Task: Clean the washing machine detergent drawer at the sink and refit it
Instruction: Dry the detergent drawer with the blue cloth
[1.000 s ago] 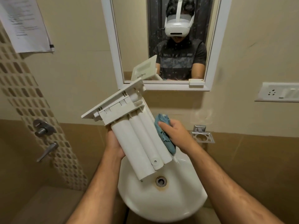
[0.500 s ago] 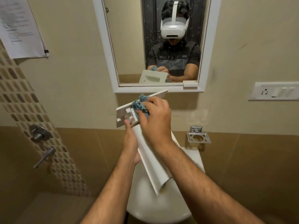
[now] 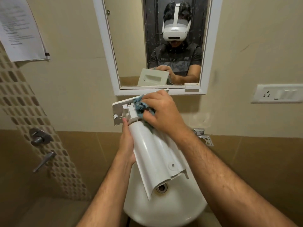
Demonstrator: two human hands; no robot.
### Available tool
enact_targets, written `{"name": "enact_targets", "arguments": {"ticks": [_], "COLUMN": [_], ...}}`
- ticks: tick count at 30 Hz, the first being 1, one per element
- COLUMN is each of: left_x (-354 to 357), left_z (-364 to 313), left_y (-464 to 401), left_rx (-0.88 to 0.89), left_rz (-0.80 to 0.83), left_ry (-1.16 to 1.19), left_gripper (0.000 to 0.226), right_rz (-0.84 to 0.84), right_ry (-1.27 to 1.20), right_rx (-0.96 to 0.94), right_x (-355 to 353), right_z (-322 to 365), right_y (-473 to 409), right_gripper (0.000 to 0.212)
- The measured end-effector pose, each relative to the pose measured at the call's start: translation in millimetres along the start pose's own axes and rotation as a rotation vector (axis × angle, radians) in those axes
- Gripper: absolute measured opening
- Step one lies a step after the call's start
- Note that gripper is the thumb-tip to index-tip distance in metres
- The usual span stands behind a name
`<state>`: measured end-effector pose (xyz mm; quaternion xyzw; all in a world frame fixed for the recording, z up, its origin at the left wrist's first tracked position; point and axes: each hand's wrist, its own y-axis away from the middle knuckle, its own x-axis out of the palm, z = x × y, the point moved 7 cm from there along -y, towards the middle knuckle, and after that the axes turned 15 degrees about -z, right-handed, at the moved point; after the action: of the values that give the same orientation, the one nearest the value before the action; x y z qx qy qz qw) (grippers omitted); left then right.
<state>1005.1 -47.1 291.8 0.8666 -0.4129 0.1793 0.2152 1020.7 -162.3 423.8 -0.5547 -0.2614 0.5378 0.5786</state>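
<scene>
Detergent drawer is up over the white sink, tilted, underside facing the camera, front panel end up around 12 o'clock near the bottom edge of the mirror and the back end pointing down toward 6, hanging right above the drain. You can see the ribbed white channels on its underside and a small round hole near the lower end.

Only one view here, the head cam, so that's all I've got.

Left hand is wrapped round the drawer's left edge, at about 9 o'clock from its middle, fingers tucked behind it so I can't see those. Right hand is curled round a bunched blue cloth and pressing it onto the top end of the drawer, just behind the front panel, roughly 1 o'clock from the drawer's middle.

Around it: paper sheet stuck on the wall at 10 o'clock, metal tap handles on the tiled strip at 9, switch plate at 3, and a metal soap holder on the wall just right of the right forearm. The mirror shows a person wearing a white headset, plus the drawer's front panel with its recessed handle.
</scene>
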Motion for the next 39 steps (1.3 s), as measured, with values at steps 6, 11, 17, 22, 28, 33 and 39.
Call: {"name": "enact_targets", "arguments": {"ticks": [6,11,17,22,28,33,39], "left_x": [-8,2,2,-10,-6,20,34], "left_z": [-7,-13,-11,-9,-5,4,7], "left_y": [-6,-3,0,-4,-8,-2,-8], "left_rx": [-0.008,-0.004,-0.001,0.038,0.068,0.059,0.112], "left_rz": [-0.002,0.040,0.039,-0.056,-0.146,-0.067,0.043], "left_ry": [0.015,-0.004,-0.016,-0.071,-0.175,-0.165,-0.129], "left_gripper": [0.067,0.061,0.065,0.065,0.082,0.080,0.035], "right_rz": [-0.038,-0.246,-0.105,0.131,-0.298,-0.255,-0.201], "right_ry": [0.101,-0.023,0.138,0.228,0.083,0.058,0.047], "right_rx": [0.155,0.334,0.096,0.193,0.463,0.428,0.179], "right_x": [-21,-34,-22,-11,-42,-12,6], "right_z": [-56,-65,-52,-67,-61,-30,6], "right_y": [-11,-11,-8,-5,-8,2,8], "right_gripper": [0.026,0.019,0.029,0.016,0.003,0.006,0.013]}}
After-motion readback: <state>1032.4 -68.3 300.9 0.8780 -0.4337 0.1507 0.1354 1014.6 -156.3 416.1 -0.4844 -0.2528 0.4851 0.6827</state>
